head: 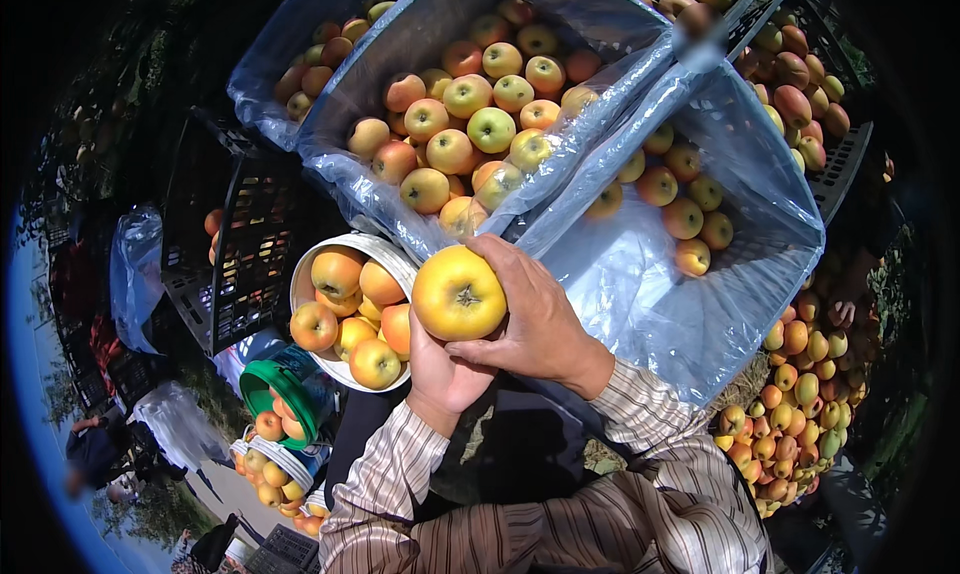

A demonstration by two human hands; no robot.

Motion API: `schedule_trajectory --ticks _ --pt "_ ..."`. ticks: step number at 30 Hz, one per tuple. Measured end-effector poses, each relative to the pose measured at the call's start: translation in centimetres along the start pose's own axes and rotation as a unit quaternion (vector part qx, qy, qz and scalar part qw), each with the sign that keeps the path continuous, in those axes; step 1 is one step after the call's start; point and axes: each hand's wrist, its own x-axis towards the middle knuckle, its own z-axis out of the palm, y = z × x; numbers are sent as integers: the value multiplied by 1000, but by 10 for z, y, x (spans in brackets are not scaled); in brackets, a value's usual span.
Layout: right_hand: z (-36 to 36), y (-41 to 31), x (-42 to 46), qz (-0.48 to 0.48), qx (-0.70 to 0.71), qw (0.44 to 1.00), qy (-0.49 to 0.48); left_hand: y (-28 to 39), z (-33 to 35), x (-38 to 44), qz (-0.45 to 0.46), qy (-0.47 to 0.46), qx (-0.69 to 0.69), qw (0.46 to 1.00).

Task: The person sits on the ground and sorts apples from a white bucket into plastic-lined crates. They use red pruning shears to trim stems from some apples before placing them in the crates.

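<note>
A large yellow apple (459,293), its puckered end facing up, is held in front of me by both hands. My right hand (544,319) grips it from the right, thumb along the lower side and fingers over the top edge. From below, my left hand (444,375) cradles the same apple, most of its fingers hidden behind it. Just left of my hands, a white bucket (301,293) holds several red-yellow apples. Beyond them sits a plastic-lined container of apples (469,98). To the right, another clear plastic liner (622,281) has apples gathered toward its far side.
A black slatted crate (251,251) stands at left, above a tipped green-rimmed bucket (251,379) with apples. Loose apples (795,409) are heaped at right, near another person's hand (842,314). More apples fill a crate (844,169) at upper right. Other people appear at lower left.
</note>
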Motion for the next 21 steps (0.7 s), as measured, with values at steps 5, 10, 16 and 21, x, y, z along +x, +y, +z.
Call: schedule_trajectory --ticks 5,10,16,21 --pt "-18 0 -3 62 27 998 4 3 -6 -1 -6 -4 84 996" --pt "-43 14 -14 116 12 993 35 -2 -3 1 -38 -69 184 980" --pt "-83 67 -37 202 -16 960 192 6 -27 -4 -25 -94 187 978" --pt "-93 155 -65 338 -103 899 260 4 -35 -3 -23 -109 208 972"
